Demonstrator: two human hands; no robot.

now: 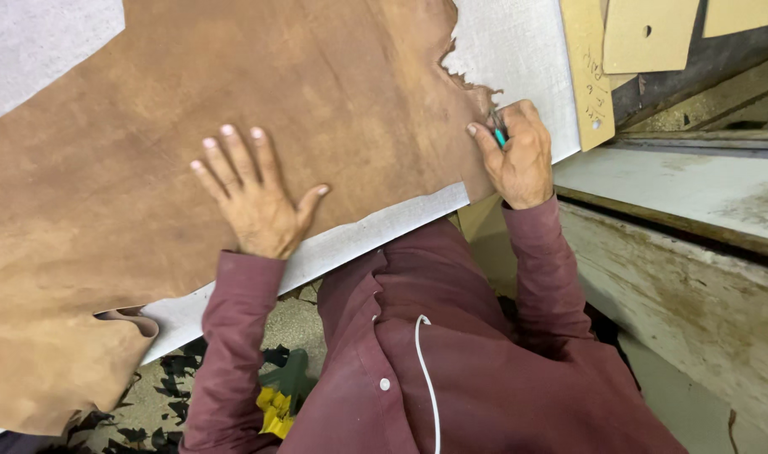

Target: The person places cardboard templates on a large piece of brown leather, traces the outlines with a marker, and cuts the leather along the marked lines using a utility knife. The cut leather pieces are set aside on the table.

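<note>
Maroon-sleeved left hand (pixel 253 197) lay flat, fingers spread, on large tan-brown leather hide (pixel 190 143). Right hand (pixel 517 160), fingers curled, pinched small teal-handled metal tool (pixel 498 132), tip toward hide's ragged right edge. Hide lay across grey-white cutting table (pixel 518 50), long axis lower-left to upper-right.

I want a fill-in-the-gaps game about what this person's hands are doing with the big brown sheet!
1. The left hand lies flat, with its fingers ____, on the brown leather hide.
2. The right hand grips a small tool with a ____ handle at the hide's ragged edge.
3. The hide lies on a ____ board.
4. The person's shirt sleeves are ____ in colour.

Missing words: spread; green; grey; maroon
</note>
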